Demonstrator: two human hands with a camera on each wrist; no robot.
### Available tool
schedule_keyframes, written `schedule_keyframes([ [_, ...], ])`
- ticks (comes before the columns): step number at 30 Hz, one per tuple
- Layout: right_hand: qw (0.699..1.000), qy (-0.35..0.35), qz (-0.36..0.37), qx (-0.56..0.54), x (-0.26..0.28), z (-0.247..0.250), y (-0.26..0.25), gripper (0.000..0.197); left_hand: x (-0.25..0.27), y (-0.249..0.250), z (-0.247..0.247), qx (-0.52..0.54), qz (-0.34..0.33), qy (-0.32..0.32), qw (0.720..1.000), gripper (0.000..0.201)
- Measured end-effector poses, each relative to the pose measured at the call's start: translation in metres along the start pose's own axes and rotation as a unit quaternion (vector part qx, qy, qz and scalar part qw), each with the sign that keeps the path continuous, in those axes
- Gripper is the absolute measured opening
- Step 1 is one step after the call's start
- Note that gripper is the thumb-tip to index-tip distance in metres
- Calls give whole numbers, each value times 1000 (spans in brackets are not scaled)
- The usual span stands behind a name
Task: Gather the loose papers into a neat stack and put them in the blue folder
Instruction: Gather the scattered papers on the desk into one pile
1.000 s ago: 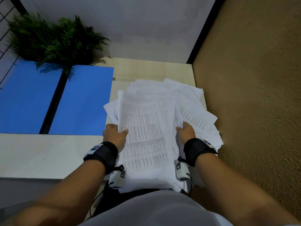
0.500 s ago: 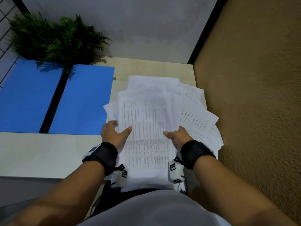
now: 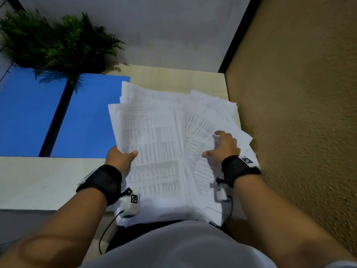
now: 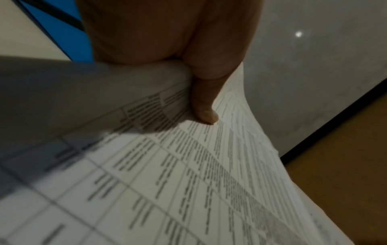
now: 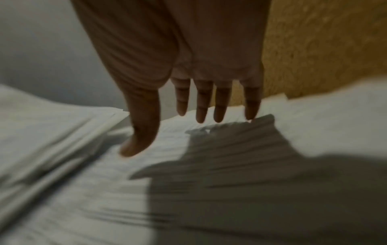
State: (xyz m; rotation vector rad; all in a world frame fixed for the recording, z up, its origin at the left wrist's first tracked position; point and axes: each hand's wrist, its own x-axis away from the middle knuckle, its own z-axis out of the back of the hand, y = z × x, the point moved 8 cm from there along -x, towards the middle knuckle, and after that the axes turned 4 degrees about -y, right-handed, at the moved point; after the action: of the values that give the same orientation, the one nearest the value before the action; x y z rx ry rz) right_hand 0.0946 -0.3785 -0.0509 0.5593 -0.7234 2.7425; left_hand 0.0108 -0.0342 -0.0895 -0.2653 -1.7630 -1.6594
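Note:
A thick bundle of printed papers (image 3: 152, 144) is raised at its left edge by my left hand (image 3: 120, 158), thumb on top and fingers hidden beneath; the left wrist view shows the thumb pressed on the top sheet of those papers (image 4: 188, 174). More loose sheets (image 3: 212, 117) lie fanned to the right, near the wall. My right hand (image 3: 222, 146) hovers over them with straight, spread fingers (image 5: 202, 106), holding nothing above the loose sheets (image 5: 209, 165). The blue folder (image 3: 90, 117) lies open and flat to the left, its black spine down the middle.
A green fern plant (image 3: 56, 43) stands at the back left, fronds overhanging the folder. A textured tan wall (image 3: 299, 113) closes the right side right next to the papers. The pale desk (image 3: 38, 182) runs leftward below the folder.
My right hand let go of the bundle's right edge and moved right over the fanned sheets. The left hand kept its grip and shifted the bundle slightly left, towards the folder.

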Motion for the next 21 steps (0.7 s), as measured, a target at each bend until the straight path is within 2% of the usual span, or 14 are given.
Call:
schedule_keyframes([
  [1,993,-14,-21,115,-2,-1,8,98,-1,-3,3,-4,5,9,1000,43],
  [3,978,-54,-39,198,-4,-12,22,102,-3,-9,6,-7,12,22,1000,42],
  [5,986,-89,-38,134,-6,-24,31,89,-7,-16,7,-17,18,33,999,41],
  [6,990,-100,-29,91,-6,-30,33,75,-8,-19,6,-24,18,36,999,41],
  [8,990,-121,-14,70,-5,-36,32,44,-12,-24,3,-30,19,33,999,40],
  [10,991,-118,-21,64,-5,-33,34,24,-15,-24,1,-21,17,26,999,38],
  [11,993,-101,-32,52,-6,-28,37,22,-16,-22,-1,-16,14,23,1000,37],
  [14,994,-2,-108,4,-7,-4,59,31,-18,-18,-2,-12,8,21,1000,37],
  [16,983,52,-174,-32,0,8,78,41,-20,-17,-2,-15,6,24,1000,37],
  [18,967,67,-231,-79,10,8,88,50,-20,-17,-5,-32,3,23,999,38],
  [21,938,71,-261,-216,20,-8,96,53,-22,-18,-14,-85,1,7,996,36],
])
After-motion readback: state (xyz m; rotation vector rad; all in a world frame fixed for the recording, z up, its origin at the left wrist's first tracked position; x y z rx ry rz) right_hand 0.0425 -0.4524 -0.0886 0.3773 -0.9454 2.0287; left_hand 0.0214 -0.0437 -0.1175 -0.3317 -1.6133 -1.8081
